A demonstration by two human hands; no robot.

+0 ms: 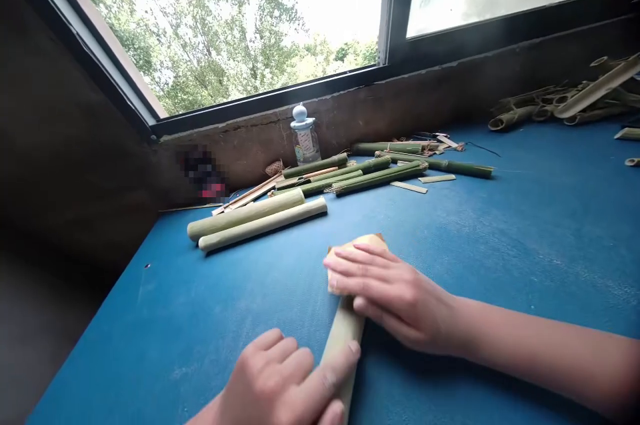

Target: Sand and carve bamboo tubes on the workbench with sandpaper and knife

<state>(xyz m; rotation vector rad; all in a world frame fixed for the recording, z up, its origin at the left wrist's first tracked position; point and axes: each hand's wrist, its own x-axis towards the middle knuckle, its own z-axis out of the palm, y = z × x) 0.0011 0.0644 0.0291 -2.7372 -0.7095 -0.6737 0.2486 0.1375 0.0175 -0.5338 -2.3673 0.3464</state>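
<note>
A pale split bamboo piece (345,326) lies lengthwise on the blue table in front of me. My left hand (285,378) grips its near part, the index finger stretched across the top and the other fingers curled. Over the far end, my right hand (400,295) presses a tan sheet of sandpaper (367,242) down onto the bamboo, fingers together. The sandpaper wraps over the piece, so that end is hidden beneath it. The near end of the bamboo runs out of the picture at the bottom.
Two peeled bamboo lengths (263,224) lie on the blue table (500,245) at the left. Behind them are green bamboo pieces (380,177) and a lidded jar (306,142) by the wall. More bamboo tubes (545,105) are heaped at the far right, below the window (250,25).
</note>
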